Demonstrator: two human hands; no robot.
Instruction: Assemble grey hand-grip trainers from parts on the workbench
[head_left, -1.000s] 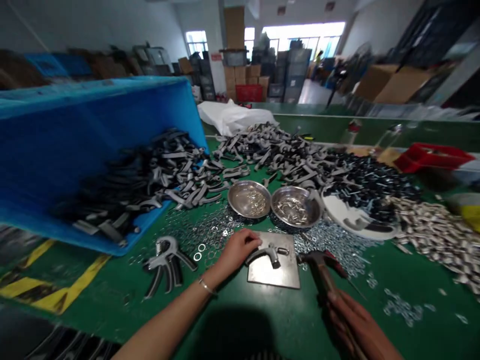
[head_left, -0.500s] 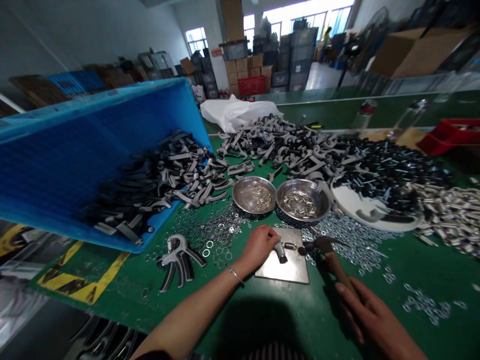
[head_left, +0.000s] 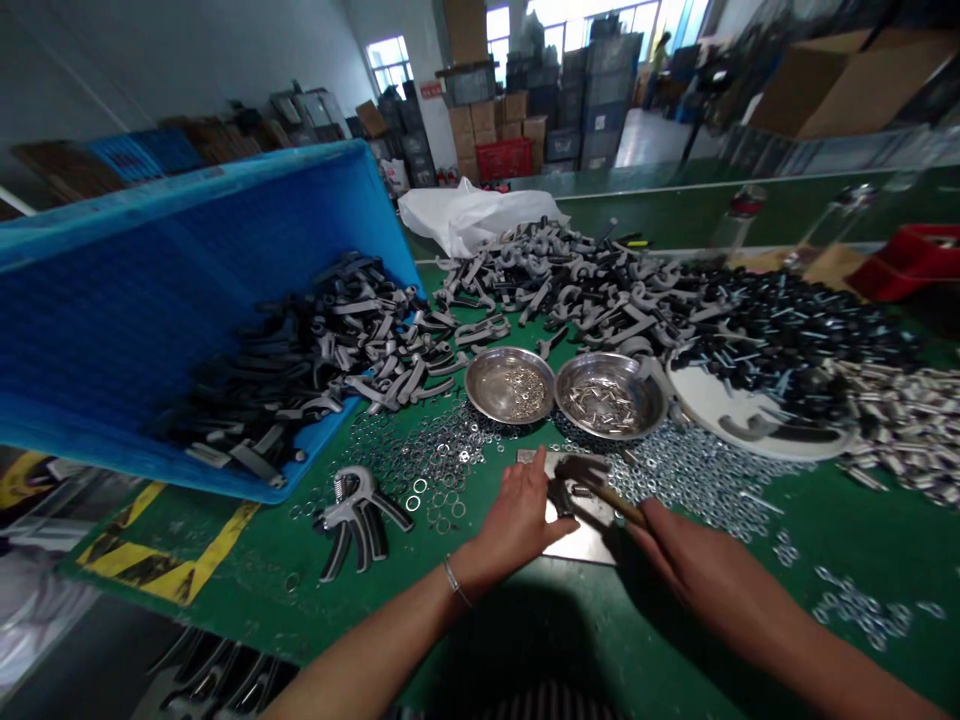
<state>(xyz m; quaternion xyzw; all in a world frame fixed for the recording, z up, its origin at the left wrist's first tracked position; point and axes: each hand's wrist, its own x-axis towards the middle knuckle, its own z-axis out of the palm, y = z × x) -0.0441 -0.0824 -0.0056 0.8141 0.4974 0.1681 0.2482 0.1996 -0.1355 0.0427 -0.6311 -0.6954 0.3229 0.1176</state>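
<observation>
My left hand (head_left: pixel 519 515) rests at the left edge of a flat metal plate (head_left: pixel 581 545), thumb and forefinger stretched apart, holding nothing that I can see. Between them, on the plate, lies a small dark grey part (head_left: pixel 560 497), partly covered. My right hand (head_left: pixel 686 550) is wrapped round the wooden handle of a hammer (head_left: pixel 621 504). The hammer's head, smeared by motion, is low over the plate beside that part. A coil spring (head_left: pixel 580 490) shows partly under the hammer. An assembled hand grip exerciser (head_left: pixel 361 520) lies to the left.
Two steel bowls (head_left: pixel 510 414) of small metal pieces stand behind the plate. Loose rings and nuts (head_left: pixel 697 490) surround it. A tipped blue crate (head_left: pixel 187 240) spills grey handles at left. Handles and black-knobbed bolts (head_left: pixel 795 320) are heaped behind, with a white dish (head_left: pixel 712 405).
The hammer has swung left, from the plate's right edge to over the small part. My left hand has changed from a pinch on the grey part to spread fingers.
</observation>
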